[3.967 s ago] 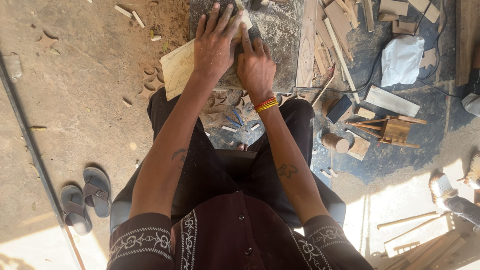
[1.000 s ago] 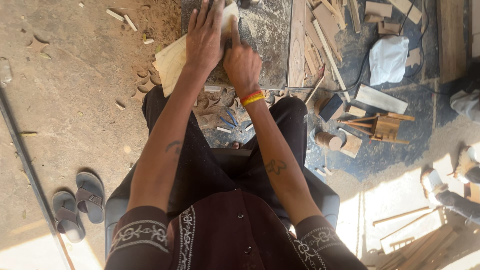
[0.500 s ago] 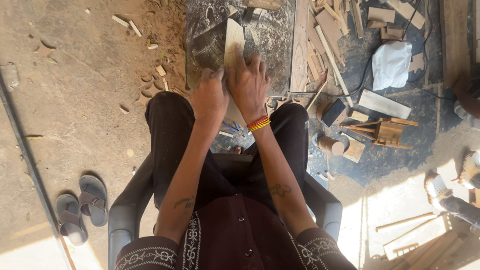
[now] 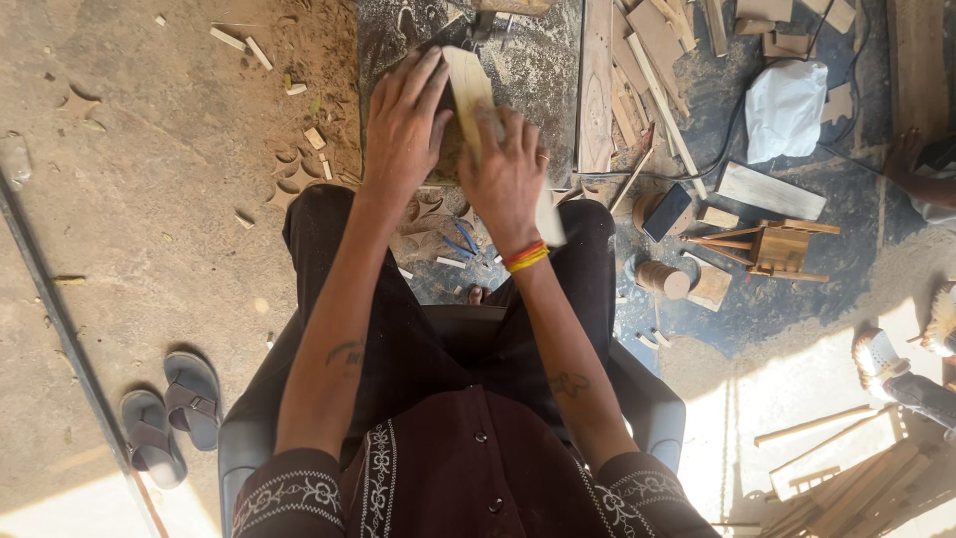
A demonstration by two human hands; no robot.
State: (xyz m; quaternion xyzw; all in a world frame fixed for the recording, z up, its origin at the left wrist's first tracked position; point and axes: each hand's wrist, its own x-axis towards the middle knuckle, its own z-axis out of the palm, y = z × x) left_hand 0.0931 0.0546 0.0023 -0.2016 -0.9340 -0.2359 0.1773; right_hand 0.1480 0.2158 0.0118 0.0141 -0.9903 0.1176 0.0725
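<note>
Head view showed the left hand [image 4: 403, 125] lying flat, fingers spread, on a pale wooden strip [image 4: 470, 95] over the dark tabletop [image 4: 543, 75]. The right hand [image 4: 505, 174] gripped the strip, fingers curled round it. Grey sandals [image 4: 167, 415] lay on the floor.

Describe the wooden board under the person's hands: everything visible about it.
The board is a pale, flat strip of bare wood, long and narrow, running from the dark slab ahead of the person back toward the knees, slightly slanted. Its far end shows a squared edge; its near end pokes out below the right wrist. The left hand lies against its left edge, and the right hand presses on its middle, hiding that part.
</note>
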